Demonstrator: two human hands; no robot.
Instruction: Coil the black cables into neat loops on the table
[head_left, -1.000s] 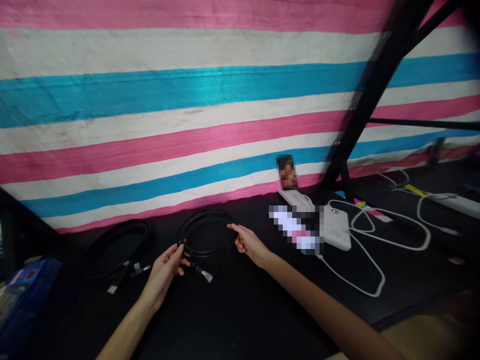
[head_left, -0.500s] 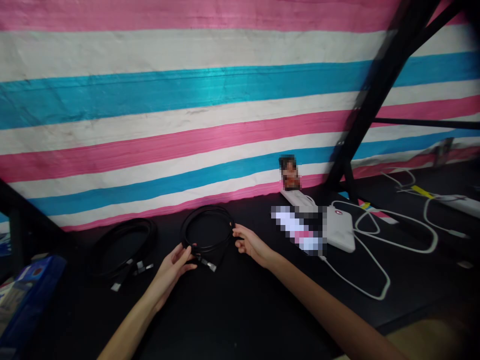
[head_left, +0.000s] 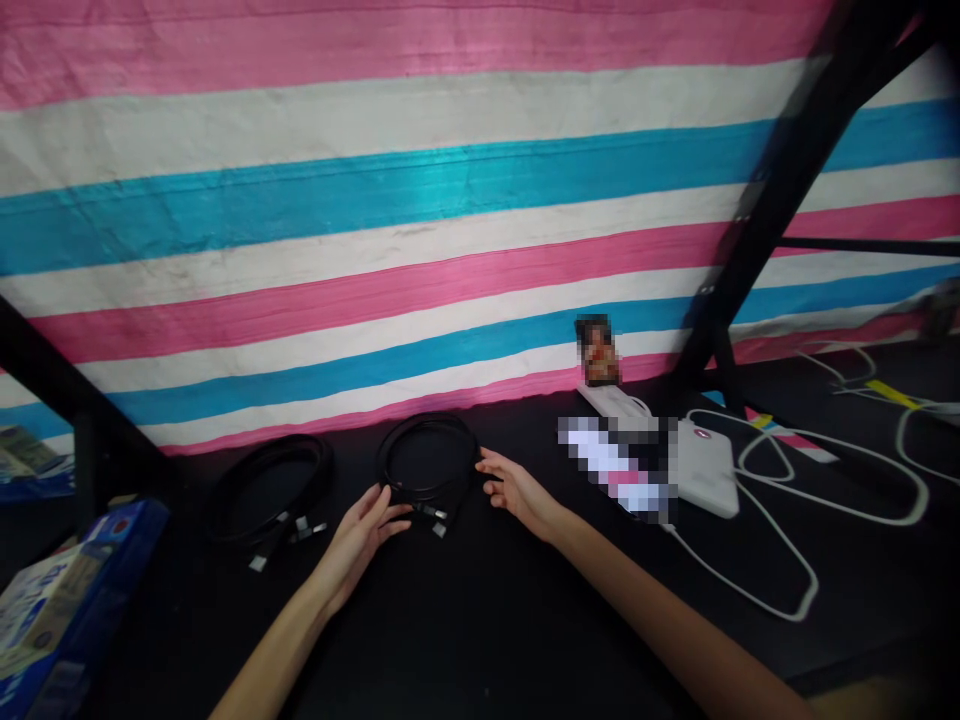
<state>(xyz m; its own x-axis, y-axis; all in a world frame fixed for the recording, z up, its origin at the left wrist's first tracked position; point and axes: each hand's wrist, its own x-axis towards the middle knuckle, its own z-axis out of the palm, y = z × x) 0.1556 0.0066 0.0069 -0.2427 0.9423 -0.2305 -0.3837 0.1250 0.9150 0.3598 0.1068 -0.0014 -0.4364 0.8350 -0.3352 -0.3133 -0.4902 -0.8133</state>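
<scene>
A coiled black cable (head_left: 429, 418) lies on the black table (head_left: 420, 640), its metal-ended connectors (head_left: 435, 515) at the front of the coil. My left hand (head_left: 365, 530) is at the coil's left front edge, fingers apart, holding nothing. On the coil's right side my right hand (head_left: 517, 492) has its fingers loosely bent and spread, with the fingertips beside the cable. A second coiled black cable (head_left: 322, 465) with pale connector ends lies to the left of my left hand.
A blue box (head_left: 112, 570) stands at the left. To the right are a white power bank (head_left: 709, 475), a blurred-out phone-like object (head_left: 615, 468), a white power strip (head_left: 619, 405) and white cables (head_left: 810, 590). Black frame legs (head_left: 750, 250) and a striped sheet (head_left: 375, 240) are behind.
The view has shifted slightly, moving the scene to the right. My left fingers have let go of the near coil and spread; its connectors lie a little differently.
</scene>
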